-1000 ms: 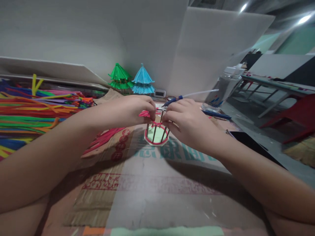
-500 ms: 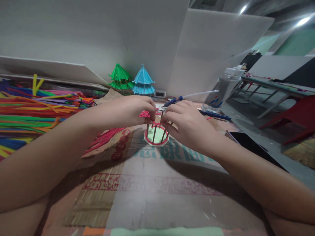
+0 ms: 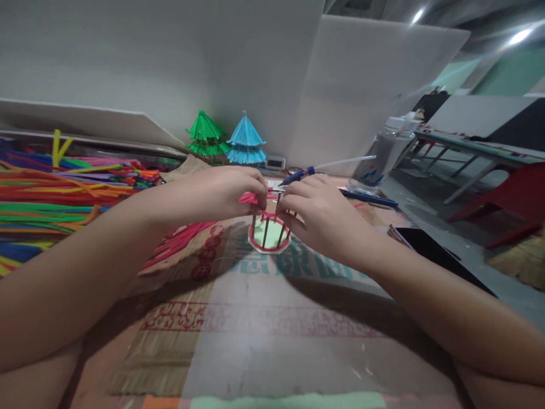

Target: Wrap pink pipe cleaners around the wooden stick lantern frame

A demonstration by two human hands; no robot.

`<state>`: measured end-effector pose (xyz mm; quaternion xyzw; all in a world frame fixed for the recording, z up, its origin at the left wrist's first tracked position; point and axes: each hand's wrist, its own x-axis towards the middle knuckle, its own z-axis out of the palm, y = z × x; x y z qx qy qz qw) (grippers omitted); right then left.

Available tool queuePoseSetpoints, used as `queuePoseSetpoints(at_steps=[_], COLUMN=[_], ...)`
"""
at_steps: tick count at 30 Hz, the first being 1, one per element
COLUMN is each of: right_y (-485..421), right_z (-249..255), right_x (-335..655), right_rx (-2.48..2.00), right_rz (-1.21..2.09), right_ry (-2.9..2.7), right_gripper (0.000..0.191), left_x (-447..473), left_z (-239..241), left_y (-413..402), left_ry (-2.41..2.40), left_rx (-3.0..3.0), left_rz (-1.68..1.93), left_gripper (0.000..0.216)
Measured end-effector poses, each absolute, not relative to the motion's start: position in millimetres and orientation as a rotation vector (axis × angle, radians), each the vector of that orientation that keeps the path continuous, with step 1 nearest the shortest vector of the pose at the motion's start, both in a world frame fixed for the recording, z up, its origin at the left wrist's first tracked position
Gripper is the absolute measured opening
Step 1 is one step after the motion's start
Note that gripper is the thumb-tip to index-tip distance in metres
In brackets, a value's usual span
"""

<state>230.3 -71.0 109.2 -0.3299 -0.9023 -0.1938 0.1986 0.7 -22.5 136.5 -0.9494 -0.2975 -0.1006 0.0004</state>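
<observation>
A small round model (image 3: pixel 269 236) stands on the cardboard sheet (image 3: pixel 264 318). It has a pale green base with a pink rim and several upright thin sticks. My left hand (image 3: pixel 225 193) is closed, pinching a pink pipe cleaner (image 3: pixel 247 197) at the top of the sticks. My right hand (image 3: pixel 317 210) is closed too, its fingertips pinched on the same pink pipe cleaner and the stick tops from the right. Both hands meet just above the model.
A big pile of coloured pipe cleaners (image 3: pixel 63 193) lies at the left, loose pink ones (image 3: pixel 179 238) nearer. A green pavilion model (image 3: pixel 205 133) and a blue one (image 3: pixel 246 139) stand at the back. A blue pen (image 3: pixel 298 176), a clear jar (image 3: pixel 385 153), a dark phone (image 3: pixel 426 244) lie right.
Hardly anything differs. My hands keep their pinch at the top of the sticks; the view has shifted slightly.
</observation>
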Motion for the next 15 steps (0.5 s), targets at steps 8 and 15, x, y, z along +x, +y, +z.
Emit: queuePoseSetpoints(at_steps=[8,15], right_y=[-81.9,-96.1], right_z=[131.6,85.3], right_x=[242.7,255.8], right_rx=[-0.875,-0.838], right_rz=[-0.364,-0.011], right_ry=[-2.271,-2.158], right_gripper=[0.036,0.020], left_x=[-8.7,-2.2], left_z=[134.8,144.1], left_y=[-19.6,-38.1], left_ry=[-0.855,-1.000], left_rx=[-3.033,-2.839], left_rz=[-0.357,-0.597], left_gripper=[0.029,0.039])
